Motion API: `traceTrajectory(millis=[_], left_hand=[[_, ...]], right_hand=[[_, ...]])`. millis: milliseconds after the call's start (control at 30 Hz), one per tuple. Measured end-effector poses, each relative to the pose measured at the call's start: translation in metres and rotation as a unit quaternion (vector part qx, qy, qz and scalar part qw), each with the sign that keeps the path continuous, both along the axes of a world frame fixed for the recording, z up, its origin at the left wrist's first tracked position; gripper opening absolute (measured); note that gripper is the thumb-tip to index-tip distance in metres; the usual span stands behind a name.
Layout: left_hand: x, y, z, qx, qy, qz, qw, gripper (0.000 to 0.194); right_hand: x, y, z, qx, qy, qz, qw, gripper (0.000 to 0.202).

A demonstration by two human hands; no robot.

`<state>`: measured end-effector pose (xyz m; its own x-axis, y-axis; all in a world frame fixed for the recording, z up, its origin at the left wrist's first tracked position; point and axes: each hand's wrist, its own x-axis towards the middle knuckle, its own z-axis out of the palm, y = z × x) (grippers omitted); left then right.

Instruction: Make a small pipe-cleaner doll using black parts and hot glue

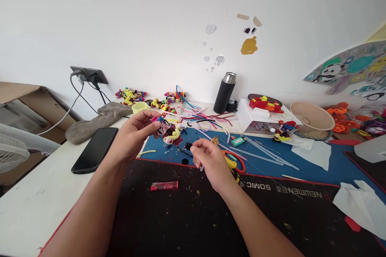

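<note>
A small multicoloured pipe-cleaner figure point(172, 133), with pink, blue, yellow and dark red parts, is pinched between the thumb and fingers of my left hand point(137, 133). To its right, my right hand point(211, 162) is closed, with a small black fuzzy piece point(188, 146) at its thumb and fingertips. The two hands are apart, above the near edge of the blue mat. A black round piece point(185, 161) lies just below the black fuzzy piece. On the black mat in front sits a red lighter point(164, 185).
Scissors with orange and yellow handles point(232, 162) lie behind my right hand. Pipe cleaners point(208, 117), a black flask point(224, 93), a white box point(245, 116) and a beige bowl point(312, 115) stand or lie farther back. A phone point(94, 150) is at the left.
</note>
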<state>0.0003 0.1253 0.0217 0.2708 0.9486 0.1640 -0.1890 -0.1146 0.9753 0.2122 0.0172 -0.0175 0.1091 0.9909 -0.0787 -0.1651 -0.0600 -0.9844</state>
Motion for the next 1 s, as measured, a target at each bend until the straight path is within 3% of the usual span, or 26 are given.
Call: traceTrajectory(millis=[267,1000], left_hand=[[0.004,-0.006,0.004,0.01,-0.048,0.002,0.999,0.033],[0.008,-0.013,0.002,0.03,-0.022,-0.02,0.999,0.029]], right_hand=[[-0.003,0.0,0.005,-0.034,0.025,-0.014,0.999,0.026],[-0.004,0.0,0.007,-0.066,0.039,-0.006,0.997,0.023]])
